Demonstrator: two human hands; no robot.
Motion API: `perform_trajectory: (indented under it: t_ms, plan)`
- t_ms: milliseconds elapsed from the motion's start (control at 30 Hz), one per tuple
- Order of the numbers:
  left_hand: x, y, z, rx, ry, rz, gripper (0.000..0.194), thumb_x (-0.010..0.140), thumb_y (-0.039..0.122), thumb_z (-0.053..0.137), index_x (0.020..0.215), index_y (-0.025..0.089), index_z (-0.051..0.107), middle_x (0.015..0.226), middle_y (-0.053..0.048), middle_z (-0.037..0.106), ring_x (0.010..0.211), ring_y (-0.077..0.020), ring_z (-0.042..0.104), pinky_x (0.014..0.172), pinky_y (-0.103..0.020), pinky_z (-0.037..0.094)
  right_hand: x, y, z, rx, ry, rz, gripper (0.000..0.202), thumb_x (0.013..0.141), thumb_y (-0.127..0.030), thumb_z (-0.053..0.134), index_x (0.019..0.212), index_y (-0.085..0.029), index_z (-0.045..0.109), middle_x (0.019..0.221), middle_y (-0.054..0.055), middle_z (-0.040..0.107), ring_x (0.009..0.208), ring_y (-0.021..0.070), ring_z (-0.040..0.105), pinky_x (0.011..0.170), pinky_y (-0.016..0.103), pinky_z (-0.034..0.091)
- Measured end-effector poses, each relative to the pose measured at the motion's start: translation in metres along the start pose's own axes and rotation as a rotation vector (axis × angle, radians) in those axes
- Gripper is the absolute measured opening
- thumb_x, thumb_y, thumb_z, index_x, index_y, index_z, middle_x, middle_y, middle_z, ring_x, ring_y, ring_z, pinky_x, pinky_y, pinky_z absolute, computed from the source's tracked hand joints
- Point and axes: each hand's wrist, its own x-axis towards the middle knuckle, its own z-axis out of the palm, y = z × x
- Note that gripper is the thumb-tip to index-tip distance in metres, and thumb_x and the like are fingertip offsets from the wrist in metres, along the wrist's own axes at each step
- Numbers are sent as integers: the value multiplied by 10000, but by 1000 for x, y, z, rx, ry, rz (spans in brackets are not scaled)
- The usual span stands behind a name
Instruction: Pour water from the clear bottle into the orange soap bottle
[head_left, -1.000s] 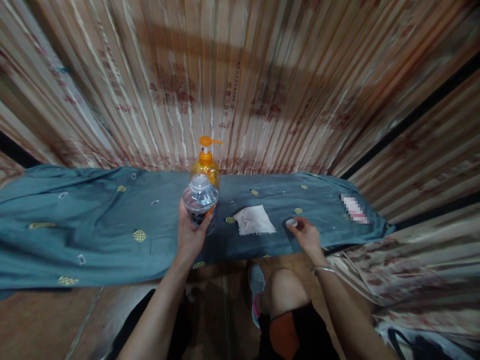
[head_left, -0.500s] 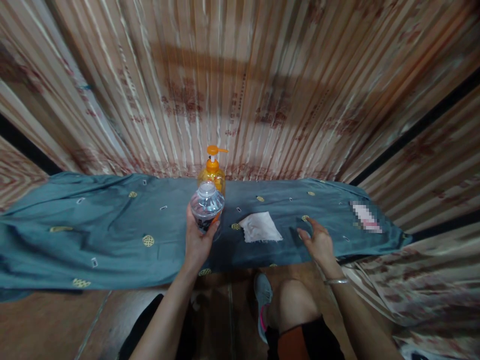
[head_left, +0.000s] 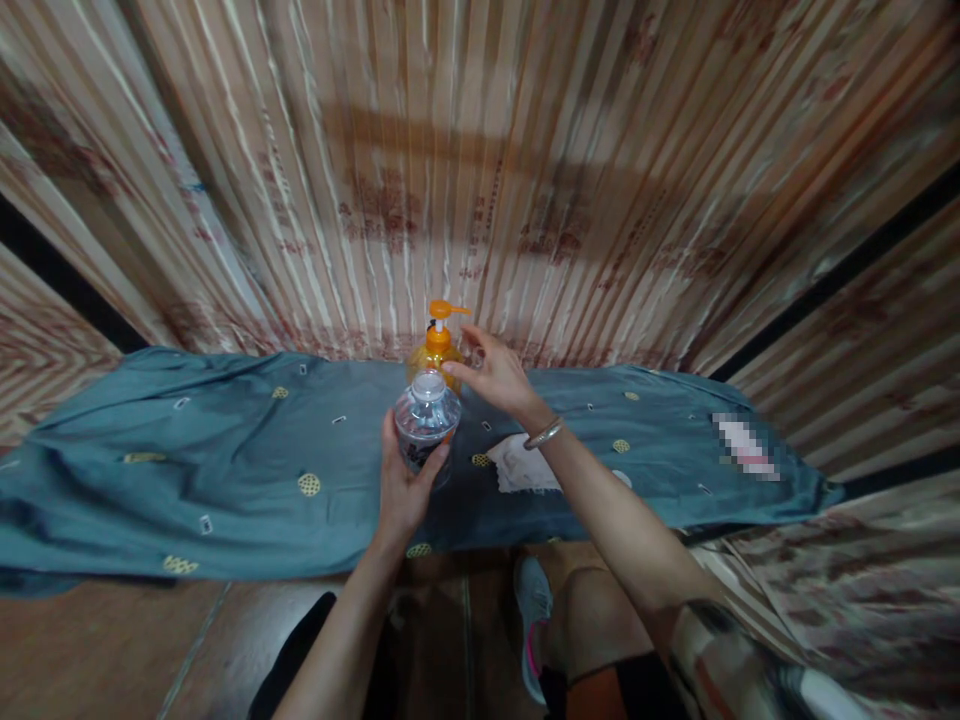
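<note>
My left hand (head_left: 407,480) grips a clear bottle (head_left: 426,425) upright at the teal-covered table (head_left: 247,450), thumb in front. My right arm slants forward and leftward, its hand (head_left: 495,375) loosely spread beside the orange pump bottle (head_left: 438,341) behind; contact is unclear.

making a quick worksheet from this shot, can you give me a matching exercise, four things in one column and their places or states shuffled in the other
Things
1. clear round plastic bottle
2. yellow see-through bottle with an orange pump
3. white cloth square with a frayed edge
4. silver-coloured band-shaped bracelet

Places or states
A. lying flat, partly hidden by the right forearm
B. around the wrist of the right hand
C. uncapped, held in the left hand
D. partly hidden behind another bottle

Pairs: 1-C, 2-D, 3-A, 4-B
</note>
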Motion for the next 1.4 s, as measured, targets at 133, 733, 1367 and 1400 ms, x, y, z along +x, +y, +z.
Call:
perform_trajectory:
  t_ms: [133, 733, 1367, 1400]
  plan:
    - [0, -1, 2, 91, 33, 39, 1010, 912, 611, 842, 1726, 245, 369, 1769, -218, 486, 1628, -396, 499, 1333, -571, 380, 16, 1, 19, 41, -99, 2, 698, 865, -356, 954, 1495, -214, 690, 1482, 128, 787, 1384, 351, 746, 1221, 505, 563]
    - [-66, 22, 21, 318, -324, 524, 573, 1130, 229, 553, 1690, 312, 466, 1614, -160, 663, 1485, -304, 661, 1196, -469, 565, 11, -1, 6, -132, -141, 50, 647, 886, -298, 915, 1458, -168, 641, 1346, 145, 820, 1255, 363, 788, 1104, 487, 609]
    - [-29, -16, 116, -88, -183, -100, 1223, 847, 378, 904, 1806, 228, 161, 1914, -243, 195, 1780, -394, 187, 1407, -603, 201, -91, 16, -90, -24, -76, 105, 673, 829, -157, 859, 1477, -217, 683, 1445, 115, 805, 1319, 322, 782, 1137, 449, 607]
    - [-24, -16, 119, -120, -182, -117, 1242, 813, 379, 935, 1797, 252, 188, 1898, -235, 254, 1762, -395, 257, 1394, -600, 255, -94, 19, -90, 7, -74, 106, 665, 831, -168, 863, 1470, -226, 690, 1445, 107, 805, 1324, 319, 779, 1142, 449, 603]
